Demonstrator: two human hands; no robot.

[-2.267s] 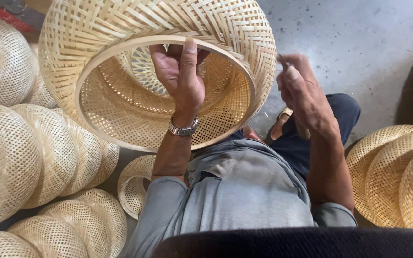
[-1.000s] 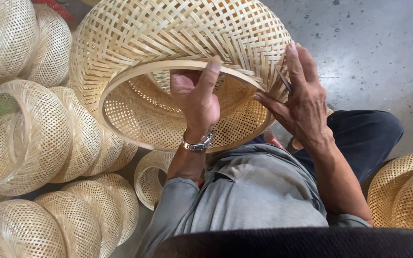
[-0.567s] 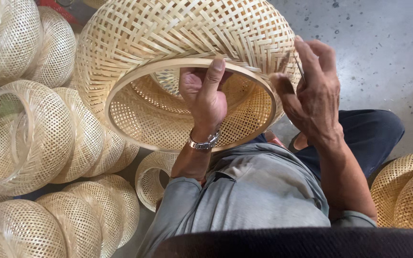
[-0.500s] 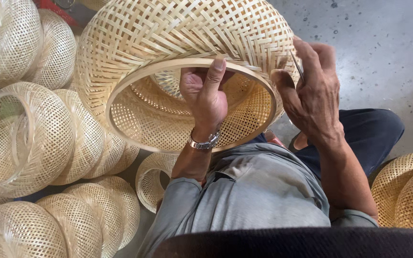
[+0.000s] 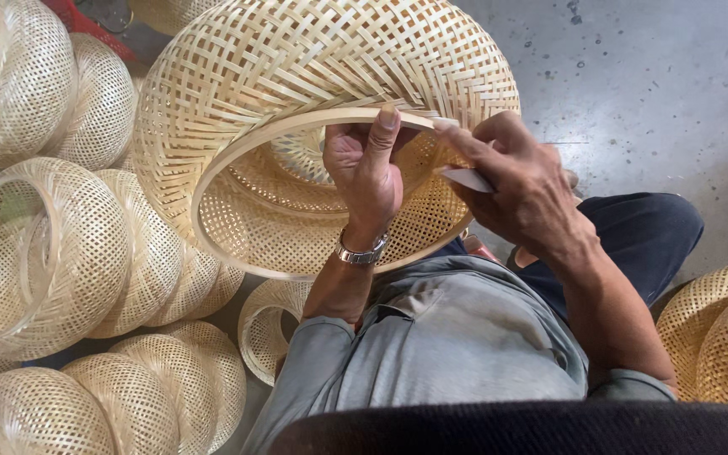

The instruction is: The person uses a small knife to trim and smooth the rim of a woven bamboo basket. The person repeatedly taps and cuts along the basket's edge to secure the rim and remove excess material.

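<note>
Grey concrete floor [image 5: 659, 93] lies under stacks of woven baskets [image 5: 61, 253] on both sides. At the centre, a large bamboo basket [image 5: 297, 76] is held tilted above the person's lap. His left hand [image 5: 368, 164] grips its rim [image 5: 238, 156] from inside, fingers curled, while the right hand [image 5: 520, 185] pinches a small blade [image 5: 465, 179] against the rim

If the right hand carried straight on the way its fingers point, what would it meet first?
Probably the pale wooden rim hoop of the large woven bamboo basket: the right hand points up-left, fingertips already at that hoop beside the left hand.
</note>
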